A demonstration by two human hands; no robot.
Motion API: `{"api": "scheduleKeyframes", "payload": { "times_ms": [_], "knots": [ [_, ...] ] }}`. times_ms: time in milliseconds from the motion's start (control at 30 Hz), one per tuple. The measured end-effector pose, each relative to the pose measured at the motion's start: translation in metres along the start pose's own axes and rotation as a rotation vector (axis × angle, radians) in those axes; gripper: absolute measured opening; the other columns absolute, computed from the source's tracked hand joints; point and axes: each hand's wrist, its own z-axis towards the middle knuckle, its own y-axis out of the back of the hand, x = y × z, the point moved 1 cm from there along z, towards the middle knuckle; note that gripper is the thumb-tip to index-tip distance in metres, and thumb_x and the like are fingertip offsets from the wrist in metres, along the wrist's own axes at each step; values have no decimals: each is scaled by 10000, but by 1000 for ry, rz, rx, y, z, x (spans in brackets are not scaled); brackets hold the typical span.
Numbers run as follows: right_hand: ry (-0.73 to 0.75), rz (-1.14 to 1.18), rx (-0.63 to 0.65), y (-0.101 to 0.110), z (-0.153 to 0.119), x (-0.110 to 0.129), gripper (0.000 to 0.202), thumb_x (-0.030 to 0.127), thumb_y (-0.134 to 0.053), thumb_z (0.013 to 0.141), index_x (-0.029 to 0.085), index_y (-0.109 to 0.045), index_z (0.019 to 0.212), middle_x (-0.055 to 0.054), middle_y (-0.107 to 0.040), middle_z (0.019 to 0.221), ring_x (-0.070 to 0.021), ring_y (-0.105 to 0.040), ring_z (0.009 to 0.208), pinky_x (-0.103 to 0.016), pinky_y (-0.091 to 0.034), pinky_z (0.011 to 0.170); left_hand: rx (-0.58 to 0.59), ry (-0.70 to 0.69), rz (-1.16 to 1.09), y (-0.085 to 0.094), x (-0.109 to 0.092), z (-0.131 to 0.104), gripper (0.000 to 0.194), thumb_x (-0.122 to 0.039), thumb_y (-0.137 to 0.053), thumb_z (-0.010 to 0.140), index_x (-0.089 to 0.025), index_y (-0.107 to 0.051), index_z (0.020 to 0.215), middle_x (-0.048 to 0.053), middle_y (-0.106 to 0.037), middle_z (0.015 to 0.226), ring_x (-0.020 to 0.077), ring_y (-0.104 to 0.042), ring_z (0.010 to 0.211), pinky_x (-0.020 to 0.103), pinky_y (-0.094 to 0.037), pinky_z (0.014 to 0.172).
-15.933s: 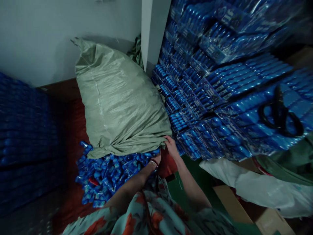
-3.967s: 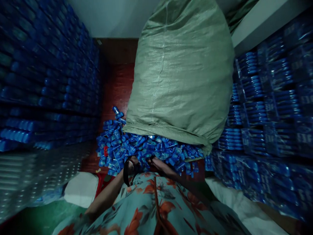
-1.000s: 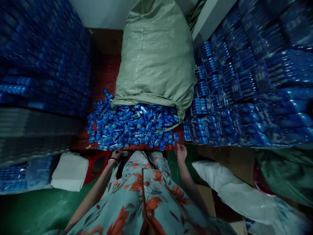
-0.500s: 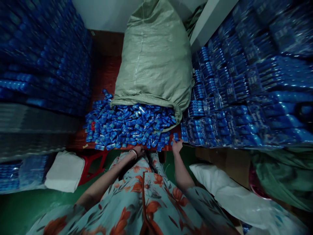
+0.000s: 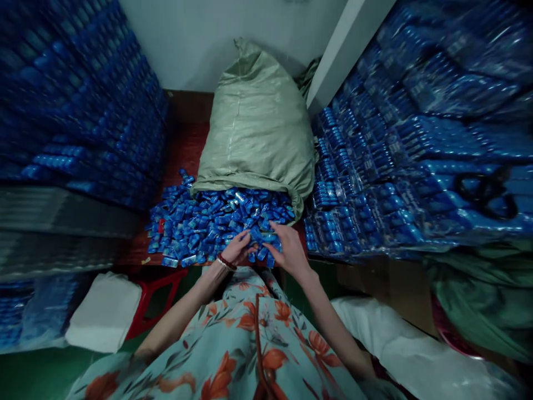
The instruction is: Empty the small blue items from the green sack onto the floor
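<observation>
Small blue packets (image 5: 208, 222) lie heaped on the red-brown table (image 5: 183, 144), spilling from the mouth of a pale green woven sack (image 5: 258, 122). At the heap's front edge, my left hand (image 5: 238, 248), with a bracelet on the wrist, has its fingers bent together at some blue packets; what they pinch is too small to make out. My right hand (image 5: 287, 247) is just to the right, thumb and fingers spread around blue packets at the heap's right front. Whether it grips any of them is unclear.
Stacks of blue packs rise at the left (image 5: 83, 111) and right (image 5: 366, 183). Black-handled scissors (image 5: 485, 191) lie on the right stack. Below the table are a red stool (image 5: 156, 297) with white cloth (image 5: 106, 311) and a white bag (image 5: 387, 333).
Both hands have moved onto the front of the heap, the left up from the table edge and the right leftward. The camera view has shifted, showing more wall above the sack.
</observation>
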Motion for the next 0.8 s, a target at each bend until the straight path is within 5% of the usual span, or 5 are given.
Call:
{"api": "scheduleKeyframes", "payload": {
  "times_ms": [100, 233, 467, 600, 800],
  "knots": [
    [-267, 231, -329, 13, -8, -3, 527, 319, -625, 829, 201, -443, 1309, -92, -582, 1085, -213, -559, 1012, -395, -470, 903, 44, -97, -179, 2, -13, -10, 555, -509, -840, 539, -187, -564, 896, -28, -589, 747, 68, -548, 605, 192, -477, 563],
    [-512, 627, -297, -3, -40, 13, 310, 295, -557, 872, 206, -541, 1169, -49, -599, 936, -155, -612, 808, -309, -522, 743, 154, -124, -75, -1, -25, -25, 588, -562, -846, 465, -192, -564, 824, -17, -567, 752, 54, -478, 521, 214, -426, 504],
    [-235, 578, -212, -6, -51, 69, 371, 256, -586, 852, 244, -539, 1219, -67, -645, 999, -176, -630, 871, -311, -522, 792, 186, -15, 318, -2, -17, -44, 552, -593, -785, 553, -152, -619, 841, 24, -603, 787, 126, -551, 671, 249, -442, 629],
    [-308, 612, -189, 9, -47, 73, 202, 244, -547, 873, 234, -605, 1066, -26, -655, 868, -135, -617, 766, -238, -503, 686, 325, 42, 776, -4, -17, -62, 454, -557, -728, 661, -134, -620, 786, 14, -603, 728, 129, -522, 675, 246, -431, 663],
    [-429, 728, -242, 12, -65, 72, 285, 218, -534, 880, 257, -605, 1153, -37, -633, 979, -148, -605, 891, -275, -496, 774, 386, -294, 1174, -35, -39, -64, 406, -515, -465, 887, -145, -629, 924, 94, -667, 901, 183, -605, 820, 275, -449, 746]
  ]
}}
